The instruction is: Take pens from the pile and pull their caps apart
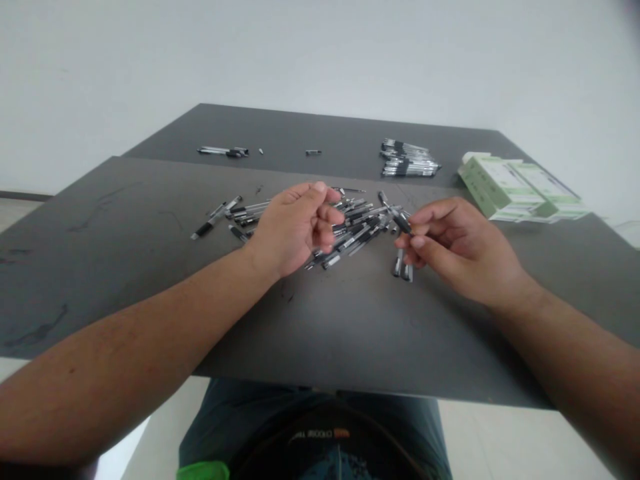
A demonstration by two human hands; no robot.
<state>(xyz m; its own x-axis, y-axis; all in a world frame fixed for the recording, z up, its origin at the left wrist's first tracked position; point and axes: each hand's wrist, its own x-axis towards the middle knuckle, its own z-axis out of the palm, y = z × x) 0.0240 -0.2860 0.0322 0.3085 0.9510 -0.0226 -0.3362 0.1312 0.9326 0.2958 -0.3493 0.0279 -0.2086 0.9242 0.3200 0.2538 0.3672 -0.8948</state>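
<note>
My right hand pinches a clear pen with a black grip between thumb and fingers, tilted over the table. To its left, my left hand hovers with loosely curled fingers, a little apart, and no object shows in it. Behind and between the hands lies a loose pile of clear-and-black pens, partly hidden by my left hand. Below the right fingers, two pen ends rest on the table. More pens lie to the left of the pile.
On the dark table, a neater stack of pens lies at the back right. Green-and-white boxes stand at the right. Several pens and a small pen part lie farther back. A pale wall rises behind.
</note>
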